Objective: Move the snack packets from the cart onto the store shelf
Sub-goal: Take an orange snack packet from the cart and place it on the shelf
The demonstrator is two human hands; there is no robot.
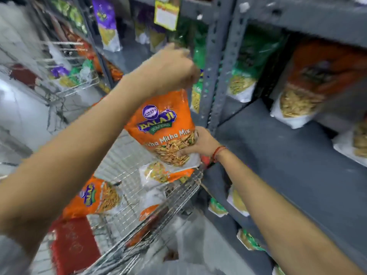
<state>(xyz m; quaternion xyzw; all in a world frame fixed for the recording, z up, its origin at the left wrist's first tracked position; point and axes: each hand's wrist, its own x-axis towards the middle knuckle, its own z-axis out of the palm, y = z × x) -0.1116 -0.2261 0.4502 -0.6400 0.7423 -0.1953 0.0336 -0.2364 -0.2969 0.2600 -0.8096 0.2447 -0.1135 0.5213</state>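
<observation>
An orange Balaji snack packet [162,128] hangs upright above the wire cart [178,197], held by both hands. My left hand [170,70] pinches its top edge. My right hand [200,145] grips its lower right corner, close to the grey shelf upright [216,80]. Another orange packet [93,197] lies flat in the cart at the left, and a further orange packet [164,173] lies under the held one. The grey shelf board [278,147] stretches out to the right, with an orange packet [309,84] standing at its back.
A green packet [246,76] stands behind the upright on the shelf. A red item [73,247] lies in the cart's near end. Lower shelves hold small packets [238,201]. A second wire cart [65,76] with packets stands at the far left.
</observation>
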